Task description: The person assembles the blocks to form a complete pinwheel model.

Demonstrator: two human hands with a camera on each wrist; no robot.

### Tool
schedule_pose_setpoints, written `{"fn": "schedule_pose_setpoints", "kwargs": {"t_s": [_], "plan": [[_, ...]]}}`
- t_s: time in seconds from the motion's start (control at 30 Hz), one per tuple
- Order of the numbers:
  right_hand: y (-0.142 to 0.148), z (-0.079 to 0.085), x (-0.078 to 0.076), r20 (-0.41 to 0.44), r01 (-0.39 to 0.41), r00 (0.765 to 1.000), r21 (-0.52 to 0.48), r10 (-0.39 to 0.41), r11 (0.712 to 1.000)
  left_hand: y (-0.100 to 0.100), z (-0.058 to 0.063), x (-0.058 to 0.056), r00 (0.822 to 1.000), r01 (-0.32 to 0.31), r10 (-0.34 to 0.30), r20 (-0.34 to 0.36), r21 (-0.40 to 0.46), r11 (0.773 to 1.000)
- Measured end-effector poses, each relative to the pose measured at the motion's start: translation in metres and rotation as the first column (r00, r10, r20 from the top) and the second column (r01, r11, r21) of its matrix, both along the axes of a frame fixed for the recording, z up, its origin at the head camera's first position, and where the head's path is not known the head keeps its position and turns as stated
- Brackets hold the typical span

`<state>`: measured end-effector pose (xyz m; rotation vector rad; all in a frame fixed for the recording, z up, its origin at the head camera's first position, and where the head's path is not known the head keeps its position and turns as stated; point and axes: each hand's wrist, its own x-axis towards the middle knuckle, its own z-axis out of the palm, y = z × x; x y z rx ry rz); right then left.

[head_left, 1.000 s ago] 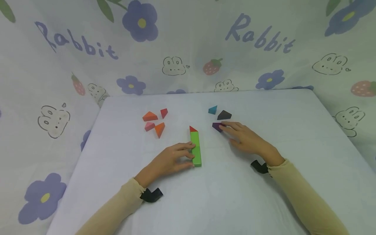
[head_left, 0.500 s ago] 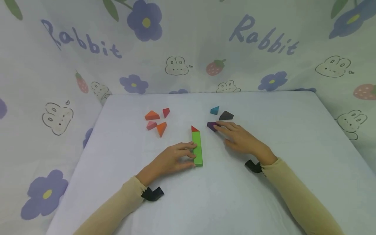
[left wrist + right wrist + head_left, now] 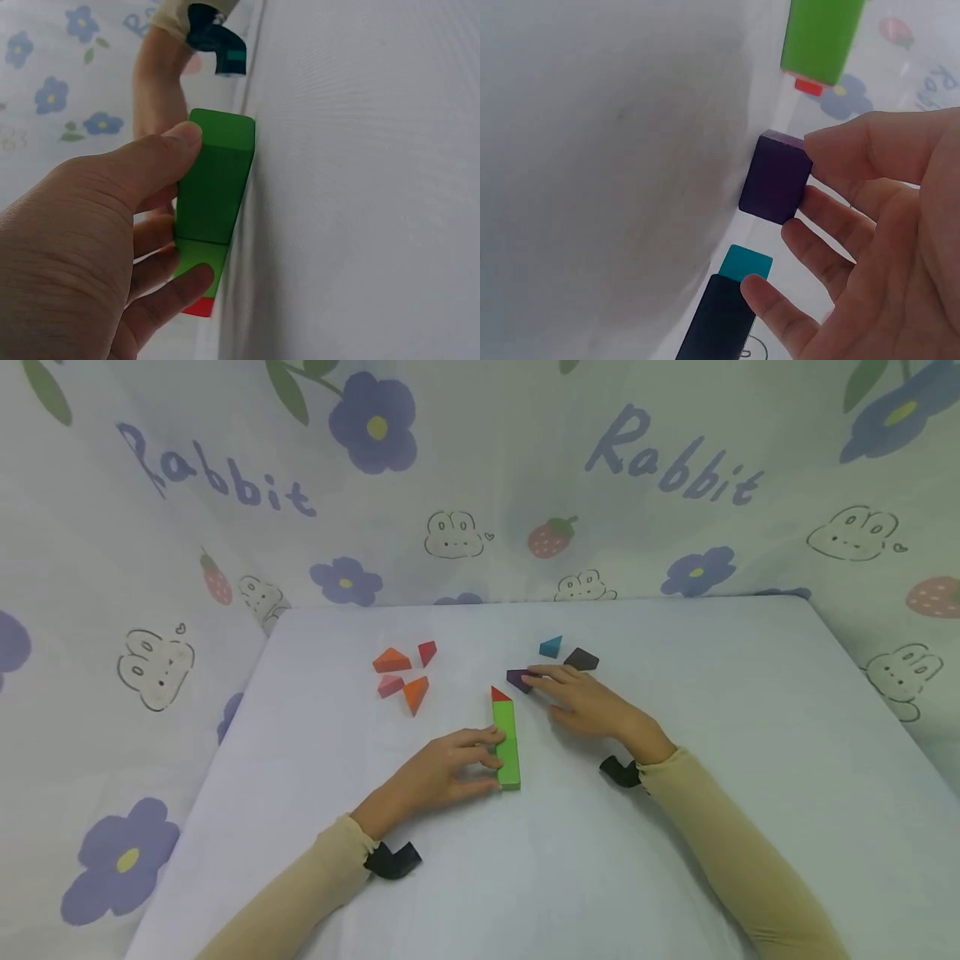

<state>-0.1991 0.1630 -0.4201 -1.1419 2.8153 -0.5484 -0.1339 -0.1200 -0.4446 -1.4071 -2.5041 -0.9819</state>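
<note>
Two green blocks (image 3: 505,718) lie end to end in a strip, and a red triangular block (image 3: 498,695) meets their far end. My left hand (image 3: 438,770) is beside the strip, its thumb and fingertips touching the strip's left side. In the left wrist view the thumb rests near one end of a green block (image 3: 214,187). A dark purple block (image 3: 516,680) lies just beyond and right of the red one, apart from it. My right hand (image 3: 596,706) touches the purple block from the right with relaxed fingers; in the right wrist view nothing curls round this block (image 3: 776,176).
Behind the right hand lie a blue block (image 3: 551,647) and a black block (image 3: 582,659). At left are two orange blocks (image 3: 392,660), a pink block (image 3: 390,685) and a red block (image 3: 427,652). A patterned curtain (image 3: 495,468) rises behind the white table (image 3: 300,693).
My right hand has slid the purple block left, towards the red triangular block, leaving the black and blue blocks behind. The left hand stays at the green strip. The head view has shifted slightly.
</note>
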Motion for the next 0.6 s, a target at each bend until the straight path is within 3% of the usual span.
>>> {"fn": "schedule_pose_setpoints", "kwargs": {"t_s": [0.6], "plan": [[-0.0108, -0.0041, 0.003, -0.031, 0.007, 1.0, 0.03, -0.006, 1.0, 0.0012, 0.0002, -0.0007, 1.0, -0.007, 0.007, 0.0, -0.001, 1.0]]}}
